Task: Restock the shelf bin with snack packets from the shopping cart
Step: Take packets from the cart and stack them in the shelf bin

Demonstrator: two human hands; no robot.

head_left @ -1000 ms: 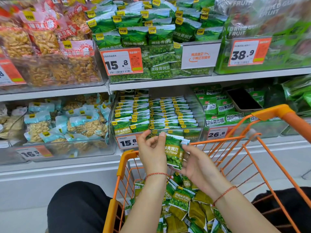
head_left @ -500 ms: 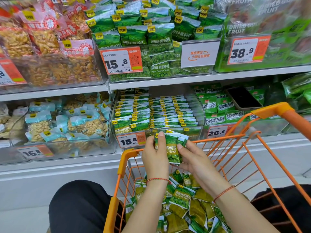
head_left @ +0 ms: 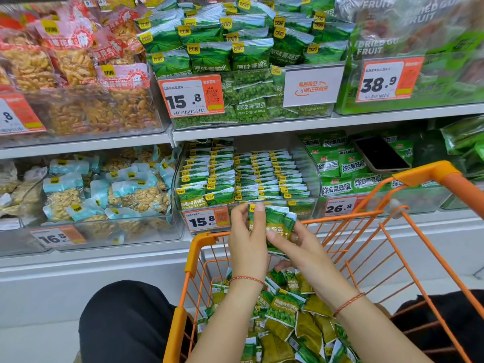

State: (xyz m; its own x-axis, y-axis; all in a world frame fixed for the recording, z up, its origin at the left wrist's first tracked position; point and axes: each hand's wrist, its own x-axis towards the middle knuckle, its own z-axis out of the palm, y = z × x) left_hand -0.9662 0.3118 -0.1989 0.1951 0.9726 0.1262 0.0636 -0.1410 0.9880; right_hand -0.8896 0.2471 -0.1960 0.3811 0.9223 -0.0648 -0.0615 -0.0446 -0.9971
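A small stack of green garlic-pea snack packets (head_left: 277, 226) is held upright over the front rim of the orange shopping cart (head_left: 199, 247). My left hand (head_left: 247, 244) grips the stack's left side, fingertips over its top edge. My right hand (head_left: 298, 247) holds its right side and lower edge, thumb across the front. Many more green packets (head_left: 282, 310) lie loose in the cart below my wrists. The clear shelf bin (head_left: 311, 169) just behind, tagged 15.8, holds rows of the same packets standing on edge.
Neighbouring clear bins hold pale-blue nut packs (head_left: 110, 189) on the left and other green packs (head_left: 340, 166) on the right, with a dark phone (head_left: 379, 153) lying on them. An upper shelf (head_left: 251, 124) overhangs the bin. My dark-clothed knee (head_left: 125, 323) is left of the cart.
Both hands have lifted the packet stack a little, up and toward the shelf bin, and my right hand has shifted its hold on the stack's right side.
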